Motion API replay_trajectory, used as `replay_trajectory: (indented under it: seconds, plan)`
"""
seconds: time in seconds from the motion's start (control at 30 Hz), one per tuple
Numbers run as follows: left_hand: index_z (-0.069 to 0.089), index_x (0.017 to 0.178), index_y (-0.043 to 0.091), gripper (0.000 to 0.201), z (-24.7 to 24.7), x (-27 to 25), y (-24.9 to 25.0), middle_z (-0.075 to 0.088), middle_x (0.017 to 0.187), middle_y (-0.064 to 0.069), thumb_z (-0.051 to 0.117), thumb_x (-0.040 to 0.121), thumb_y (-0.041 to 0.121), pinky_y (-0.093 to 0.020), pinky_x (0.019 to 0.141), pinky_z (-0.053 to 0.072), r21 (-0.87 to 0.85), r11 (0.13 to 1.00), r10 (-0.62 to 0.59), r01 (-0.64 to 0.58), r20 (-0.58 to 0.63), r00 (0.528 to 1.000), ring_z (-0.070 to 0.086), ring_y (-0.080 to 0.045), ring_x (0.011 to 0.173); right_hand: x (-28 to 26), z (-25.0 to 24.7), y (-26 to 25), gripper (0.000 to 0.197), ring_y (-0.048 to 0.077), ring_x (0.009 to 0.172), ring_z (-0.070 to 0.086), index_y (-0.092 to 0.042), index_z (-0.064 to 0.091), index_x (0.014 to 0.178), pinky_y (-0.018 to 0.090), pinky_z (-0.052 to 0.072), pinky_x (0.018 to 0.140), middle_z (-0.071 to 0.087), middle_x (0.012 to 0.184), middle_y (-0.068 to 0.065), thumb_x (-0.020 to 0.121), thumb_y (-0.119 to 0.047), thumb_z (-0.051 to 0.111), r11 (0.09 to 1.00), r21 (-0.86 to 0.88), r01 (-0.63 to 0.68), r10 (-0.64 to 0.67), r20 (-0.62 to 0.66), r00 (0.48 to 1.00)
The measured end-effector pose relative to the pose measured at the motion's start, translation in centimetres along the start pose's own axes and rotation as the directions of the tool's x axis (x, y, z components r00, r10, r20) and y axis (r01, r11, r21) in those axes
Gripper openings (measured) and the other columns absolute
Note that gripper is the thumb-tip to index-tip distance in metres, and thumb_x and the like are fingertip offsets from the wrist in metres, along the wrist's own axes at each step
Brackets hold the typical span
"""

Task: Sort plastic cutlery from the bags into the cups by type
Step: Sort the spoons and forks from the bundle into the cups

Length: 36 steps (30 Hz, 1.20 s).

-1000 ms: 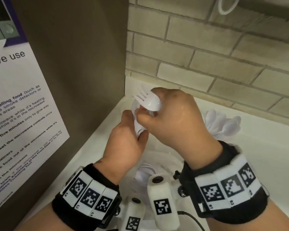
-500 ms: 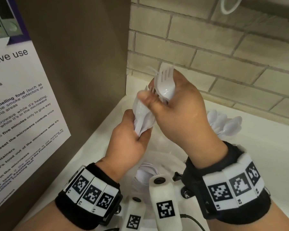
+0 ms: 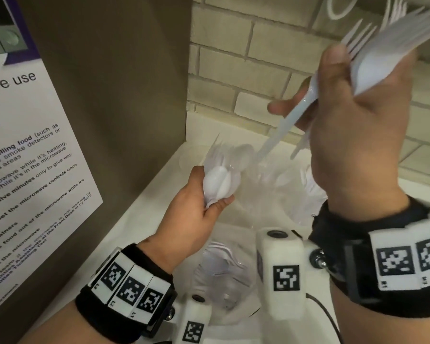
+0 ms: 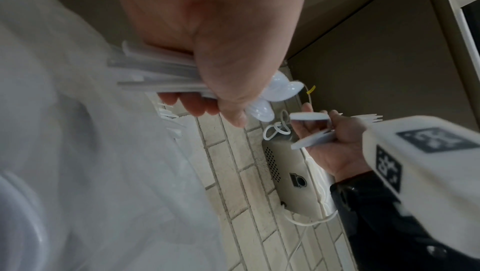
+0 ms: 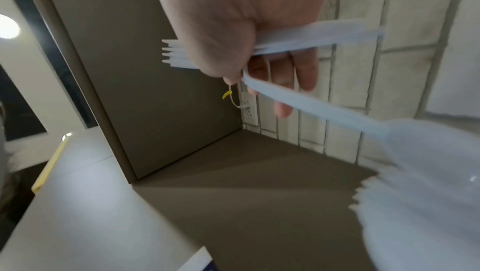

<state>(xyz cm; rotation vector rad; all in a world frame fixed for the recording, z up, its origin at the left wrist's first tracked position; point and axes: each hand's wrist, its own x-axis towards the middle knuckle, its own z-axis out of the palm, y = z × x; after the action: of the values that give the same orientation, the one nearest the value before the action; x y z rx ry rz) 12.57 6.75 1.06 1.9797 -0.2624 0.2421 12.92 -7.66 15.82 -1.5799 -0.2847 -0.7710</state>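
At the back left corner of the white table, against a brown panel and a pale brick wall, both hands work above clear plastic cups. The left hand is low, its grip clamped round a bundle of white plastic cutlery: smooth, glossy spoon bowls show at the thumb, with thin fork tines fanning out behind them. In the left wrist view the flat, ribbed handles project from the other side of the fist. The right hand is raised near the wall, its grip closed on a stack of white forks, thumb pressed on the necks, tines pointing up and right. One long tapered handle slants down from this hand toward the left bundle; whether it touches that bundle cannot be told. A clear cup near the front edge, between the wrists, holds white spoons. Further translucent cups stand below the right hand, contents blurred. A printed notice is fixed to the panel.
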Motion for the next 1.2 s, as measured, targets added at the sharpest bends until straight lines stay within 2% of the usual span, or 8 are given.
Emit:
replay_trajectory:
  seconds: [0.1,0.17,0.27,0.47,0.7,0.93,1.07,1.2]
  plan:
    - [0.043,0.112,0.021,0.035,0.1,-0.1,0.0,0.059,0.09,0.012,0.067,0.086,0.024,-0.006,0.062,0.041,-0.071,0.997,0.029,-0.028,0.016,0.999,0.059,0.002,0.083,-0.2,-0.3,0.7,0.041,0.021,0.051,0.065,-0.008,0.035,0.131,0.028,0.053,0.047,0.054,0.096,0.0,0.098,-0.027,0.05,0.978,-0.207,-0.022,0.037,0.07,0.997]
    - [0.046,0.116,0.021,0.037,0.2,-0.1,0.0,0.06,0.092,0.016,0.068,0.086,0.019,-0.004,0.066,0.042,-0.137,0.99,0.033,-0.029,0.024,0.999,0.059,0.007,0.085,-0.5,-0.4,1.2,0.036,0.019,0.064,0.066,-0.019,0.044,0.122,0.031,0.055,0.057,0.061,0.094,-0.006,0.092,-0.036,0.056,0.942,-0.337,0.013,0.032,0.128,0.991]
    - [0.047,0.118,0.02,0.039,0.3,-0.2,0.1,0.063,0.091,0.019,0.067,0.085,0.024,-0.004,0.07,0.043,-0.234,0.972,0.046,-0.037,0.032,0.998,0.061,0.007,0.087,-0.7,-0.8,1.2,0.034,-0.004,0.073,0.059,-0.038,0.044,0.102,0.009,0.046,0.063,0.061,0.081,-0.022,0.083,-0.03,0.071,0.9,-0.432,0.056,0.071,0.273,0.959]
    - [0.05,0.122,0.017,0.046,0.5,-0.1,0.1,0.064,0.102,0.026,0.062,0.08,0.033,-0.005,0.081,0.042,-0.329,0.942,0.093,-0.063,0.077,0.993,0.061,0.007,0.098,-0.6,-1.3,1.2,0.019,-0.006,0.064,0.062,-0.028,0.068,0.08,0.008,0.045,0.058,0.07,0.074,-0.015,0.069,-0.026,0.084,0.909,-0.413,-0.061,0.258,0.44,0.86]
    - [0.048,0.124,0.027,0.042,0.5,0.1,-0.3,0.061,0.094,0.031,0.063,0.085,0.035,-0.005,0.076,0.042,-0.227,0.97,0.108,-0.084,0.095,0.99,0.06,0.005,0.092,0.4,-0.7,1.5,0.022,0.006,0.064,0.061,-0.022,0.071,0.077,0.016,0.044,0.056,0.071,0.073,-0.002,0.074,-0.043,0.076,0.785,-0.613,0.083,0.389,0.593,0.705]
    - [0.044,0.113,0.037,0.034,0.4,-0.1,-0.2,0.06,0.092,0.013,0.061,0.083,0.038,-0.005,0.067,0.042,-0.174,0.979,0.121,-0.102,0.102,0.987,0.059,0.0,0.084,0.5,-0.3,2.2,0.02,0.012,0.062,0.055,-0.014,0.064,0.08,0.021,0.04,0.056,0.061,0.07,-0.004,0.084,-0.033,0.07,0.732,-0.642,0.229,0.196,0.52,0.831]
    - [0.043,0.115,0.033,0.037,0.3,-0.1,0.1,0.063,0.092,0.008,0.059,0.082,0.039,-0.007,0.065,0.043,-0.145,0.983,0.126,-0.111,0.098,0.987,0.06,-0.004,0.081,0.2,-0.3,2.3,0.029,0.015,0.075,0.061,-0.017,0.067,0.091,0.028,0.048,0.067,0.067,0.082,0.0,0.078,-0.043,0.071,0.7,-0.676,0.231,0.308,0.577,0.756]
    - [0.043,0.105,0.034,0.028,0.3,-0.2,0.3,0.059,0.082,0.008,0.06,0.082,0.038,-0.012,0.057,0.043,-0.13,0.984,0.139,-0.125,0.108,0.984,0.058,-0.007,0.071,0.1,-0.4,1.9,0.018,0.007,0.064,0.057,-0.03,0.058,0.073,0.013,0.04,0.055,0.062,0.07,-0.009,0.079,-0.036,0.073,0.717,-0.668,0.201,0.317,0.569,0.759]
